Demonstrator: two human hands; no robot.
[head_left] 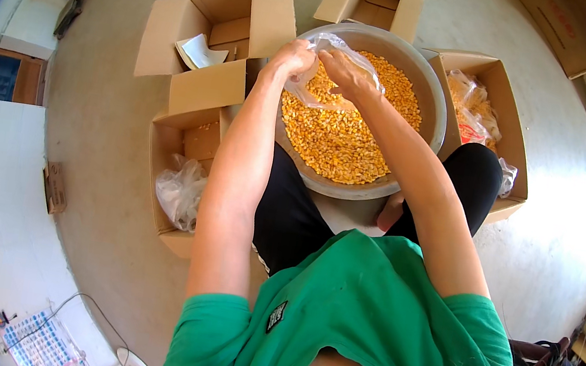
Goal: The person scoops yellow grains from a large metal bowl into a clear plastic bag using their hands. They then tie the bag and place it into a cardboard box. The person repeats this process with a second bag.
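A wide metal basin [420, 150] full of yellow corn kernels [337, 144] sits in front of me, between my knees. Over its upper left part, my left hand [295, 58] is closed on a clear plastic bag [314, 95]. My right hand [348, 78] is at the same bag, just right of my left, its fingers curled at the bag's upper edge and partly hidden by the plastic. The bag is spread open above the kernels.
Open cardboard boxes surround the basin: one with white paper [273, 10] upper left, another [372, 9] behind, one with bagged orange contents [509, 128] right, one with plastic bags [168, 134] lower left. Pale floor [105, 147] stretches to white walls [3, 170].
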